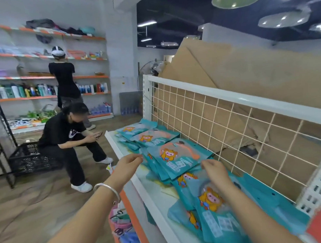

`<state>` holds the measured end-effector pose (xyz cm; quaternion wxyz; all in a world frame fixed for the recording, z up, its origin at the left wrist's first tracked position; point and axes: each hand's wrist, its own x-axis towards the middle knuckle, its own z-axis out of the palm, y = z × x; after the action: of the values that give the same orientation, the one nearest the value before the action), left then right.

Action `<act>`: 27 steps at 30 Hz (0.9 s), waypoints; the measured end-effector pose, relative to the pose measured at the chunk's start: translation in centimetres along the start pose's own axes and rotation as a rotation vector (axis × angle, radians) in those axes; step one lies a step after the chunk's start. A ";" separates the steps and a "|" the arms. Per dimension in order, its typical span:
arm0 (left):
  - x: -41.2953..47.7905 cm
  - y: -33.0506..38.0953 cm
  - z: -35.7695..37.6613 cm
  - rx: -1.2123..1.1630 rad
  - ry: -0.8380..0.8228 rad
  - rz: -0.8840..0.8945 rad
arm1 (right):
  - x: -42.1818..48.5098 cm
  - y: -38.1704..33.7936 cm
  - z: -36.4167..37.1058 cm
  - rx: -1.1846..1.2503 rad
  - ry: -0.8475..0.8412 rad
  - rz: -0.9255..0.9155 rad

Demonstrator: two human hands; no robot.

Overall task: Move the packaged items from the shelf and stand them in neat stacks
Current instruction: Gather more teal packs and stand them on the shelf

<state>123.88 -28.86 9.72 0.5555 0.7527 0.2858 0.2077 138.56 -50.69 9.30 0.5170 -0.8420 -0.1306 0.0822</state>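
Teal packets (177,158) printed with an orange cartoon figure lie in loose, overlapping heaps along the white shelf (155,199), running from the middle of the frame down to the lower right. None of them stands upright yet, so I judge the tidying is at an early stage: I am still at the gathering step.

My left hand (127,163) sits just left of centre, fingers drawn together near the left edge of the middle heap; whether they pinch a packet's edge or only touch it I cannot tell. A silver bangle (107,190) rings that wrist. My right hand (215,171) is lower and to the right, fingers curled down onto a packet at the near side of the same heap, seemingly gripping its top edge, though the blur keeps me from being sure.

Next, I reckon, both hands need to close on the two sides of the middle heap, square the edges and lift it as a bundle. The packets look slick and thin, so a loose grip could let them fan out and slide.

Behind the shelf, a white wire grid (229,122) backs onto brown cardboard (245,73). At the lower centre of the frame, beneath the shelf's orange edge, a pink basket (121,223) holds small dark items I cannot make out. At the left, a seated person rests on a black crate (30,160); I can make out nothing in it.
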 end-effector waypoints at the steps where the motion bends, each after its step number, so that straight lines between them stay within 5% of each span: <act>1: 1.5 0.0 0.0 -0.002 0.007 -0.001 | 1.4 -0.3 0.2 -0.016 0.000 0.012; 11: 15.7 -1.2 -0.5 0.055 -0.028 0.059 | 8.6 -1.8 0.9 -0.320 -0.224 0.252; 16: 23.6 -1.3 -0.8 0.278 -0.148 0.106 | 10.1 -1.6 3.5 -0.499 -0.298 0.396; 27: 33.6 -2.4 0.0 0.682 -0.404 0.056 | 10.5 -2.1 5.9 -0.349 -0.081 0.438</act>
<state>148.61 -6.18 7.30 0.3129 0.9272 0.2028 -0.0362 146.63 -41.54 8.46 0.3287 -0.9224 0.0220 0.2018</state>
